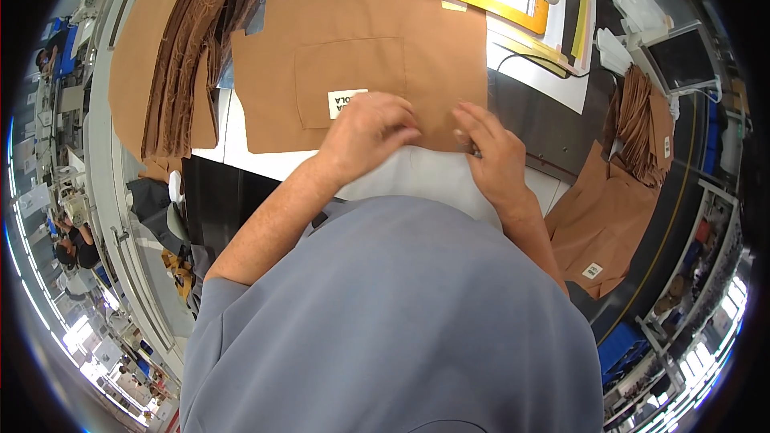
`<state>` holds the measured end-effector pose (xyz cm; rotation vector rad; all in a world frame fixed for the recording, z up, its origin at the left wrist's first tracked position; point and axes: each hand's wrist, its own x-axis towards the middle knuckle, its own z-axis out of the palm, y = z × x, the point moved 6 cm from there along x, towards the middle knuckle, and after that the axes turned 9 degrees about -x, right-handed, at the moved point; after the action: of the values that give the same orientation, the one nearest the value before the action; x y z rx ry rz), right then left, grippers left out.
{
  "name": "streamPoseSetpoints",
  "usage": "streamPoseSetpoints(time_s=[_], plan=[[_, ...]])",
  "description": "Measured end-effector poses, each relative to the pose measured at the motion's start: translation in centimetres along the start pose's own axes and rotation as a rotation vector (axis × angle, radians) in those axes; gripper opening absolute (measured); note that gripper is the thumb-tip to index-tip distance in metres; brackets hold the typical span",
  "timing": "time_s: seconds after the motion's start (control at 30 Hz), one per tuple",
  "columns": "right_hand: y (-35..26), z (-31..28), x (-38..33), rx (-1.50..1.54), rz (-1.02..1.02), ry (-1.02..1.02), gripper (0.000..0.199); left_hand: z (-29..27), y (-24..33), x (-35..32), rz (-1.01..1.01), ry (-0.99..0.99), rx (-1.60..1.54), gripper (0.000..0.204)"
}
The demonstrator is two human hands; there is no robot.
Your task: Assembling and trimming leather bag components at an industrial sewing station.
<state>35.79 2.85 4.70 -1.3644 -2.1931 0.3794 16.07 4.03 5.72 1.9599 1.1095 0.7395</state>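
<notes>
so, l fingers (391, 107) over brn pocket (349, 66) w/ label (341, 102).

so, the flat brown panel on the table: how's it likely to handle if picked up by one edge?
Probably floppy: the panel looks like cloth, and similar pieces in the left stack bow and ruffle. Likely light for its spread, since its edges look thin. Unlikely to roll, lying flat as it does.

two hands (367, 132) (496, 148), one spread brown panel (441, 64), two brown fabric stacks (144, 48) (639, 124), three white labels (340, 104) (592, 271) (666, 147)
</notes>
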Motion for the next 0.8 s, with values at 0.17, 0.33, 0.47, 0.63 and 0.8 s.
streamPoseSetpoints(time_s=[0.17,0.33,0.47,0.63,0.8], plan=[[-1.7,1.7,1.0,-0.040,-0.099,-0.037,0.037,-4.0,-3.6,1.8,-0.101,0.224,0.066,0.011],[-3.5,3.5,2.3,-0.088,-0.198,-0.051,0.035,-3.8,-4.2,4.4,0.088,0.073,0.215,0.014],[-3.6,4.6,2.2,-0.150,-0.217,-0.115,0.038,-2.7,-4.8,5.5,0.258,-0.206,0.438,0.024],[-3.3,5.2,2.1,-0.138,-0.240,-0.103,0.042,-2.0,-5.6,7.0,0.377,-0.416,0.680,0.025],[-3.3,5.4,1.9,-0.161,-0.229,-0.147,0.047,-1.1,-5.1,7.3,0.639,-0.689,0.825,0.016]])
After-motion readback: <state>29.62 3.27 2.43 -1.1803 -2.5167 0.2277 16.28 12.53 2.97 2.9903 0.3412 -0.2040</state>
